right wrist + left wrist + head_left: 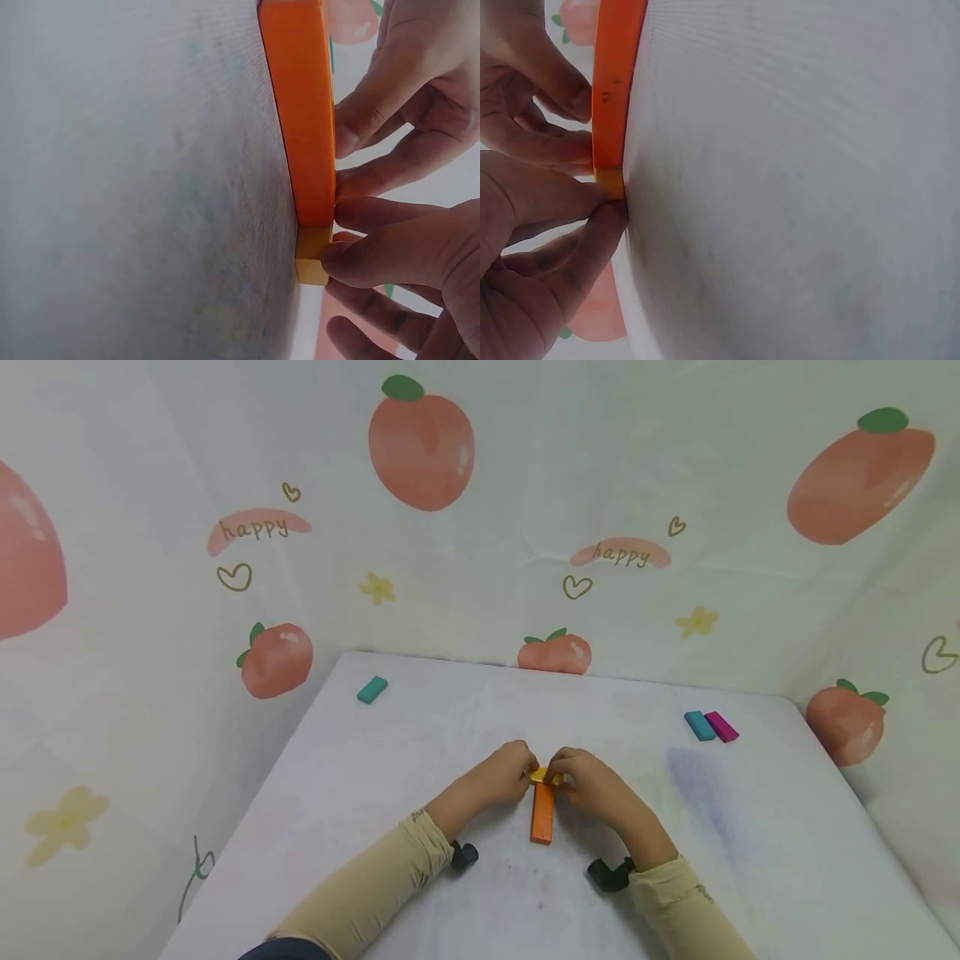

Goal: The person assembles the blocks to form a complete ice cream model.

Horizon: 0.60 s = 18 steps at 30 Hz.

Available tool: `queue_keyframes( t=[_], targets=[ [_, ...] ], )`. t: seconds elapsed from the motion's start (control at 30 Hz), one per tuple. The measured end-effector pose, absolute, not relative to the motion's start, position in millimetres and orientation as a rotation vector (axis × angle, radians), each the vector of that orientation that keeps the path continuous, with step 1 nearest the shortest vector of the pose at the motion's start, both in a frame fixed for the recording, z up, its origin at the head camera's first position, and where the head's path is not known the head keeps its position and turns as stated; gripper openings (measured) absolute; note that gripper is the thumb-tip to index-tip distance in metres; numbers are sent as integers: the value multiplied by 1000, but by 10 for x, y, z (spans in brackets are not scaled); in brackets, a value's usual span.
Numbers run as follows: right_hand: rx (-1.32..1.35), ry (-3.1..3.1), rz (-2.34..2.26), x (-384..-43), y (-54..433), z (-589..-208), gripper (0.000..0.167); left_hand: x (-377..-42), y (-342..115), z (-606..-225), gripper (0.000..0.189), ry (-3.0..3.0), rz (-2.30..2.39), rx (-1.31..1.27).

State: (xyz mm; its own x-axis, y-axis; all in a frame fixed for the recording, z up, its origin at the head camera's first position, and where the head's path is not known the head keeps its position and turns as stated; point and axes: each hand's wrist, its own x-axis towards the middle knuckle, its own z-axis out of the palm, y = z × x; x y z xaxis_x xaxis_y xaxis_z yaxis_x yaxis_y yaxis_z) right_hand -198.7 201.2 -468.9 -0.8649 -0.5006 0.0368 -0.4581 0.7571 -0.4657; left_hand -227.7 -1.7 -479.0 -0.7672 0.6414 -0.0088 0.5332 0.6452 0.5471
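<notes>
A yellow block (538, 774) lies crosswise at the far end of an orange block (542, 814), and the two touch in a T shape on the white tabletop. My left hand (508, 775) pinches the left end of the yellow block between thumb and fingertips. At the other end, my right hand (594, 783) holds the same block with its thumb on the end face (312, 271). Both wrist views show the orange block (615, 90) flat on the surface. Fingers hide part of the yellow block.
A teal block (372, 689) lies at the far left of the table. Toward the far right, a blue block (701, 726) sits beside a magenta block (722, 727). A white cloth with fruit prints (480, 568) hangs behind and at the sides.
</notes>
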Motion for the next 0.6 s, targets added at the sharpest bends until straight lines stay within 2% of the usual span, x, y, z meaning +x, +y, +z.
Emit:
queue_keyframes(
  t=[0.33,0.6],
  targets=[
    [-796,2827,-832,-1966,2074,-4694,16,-2242,-19,-4782,26,2681,759,963],
    [-636,2977,-1004,-2123,2470,-4646,13,-2242,11,-4748,26,2713,710,944]
  ],
)
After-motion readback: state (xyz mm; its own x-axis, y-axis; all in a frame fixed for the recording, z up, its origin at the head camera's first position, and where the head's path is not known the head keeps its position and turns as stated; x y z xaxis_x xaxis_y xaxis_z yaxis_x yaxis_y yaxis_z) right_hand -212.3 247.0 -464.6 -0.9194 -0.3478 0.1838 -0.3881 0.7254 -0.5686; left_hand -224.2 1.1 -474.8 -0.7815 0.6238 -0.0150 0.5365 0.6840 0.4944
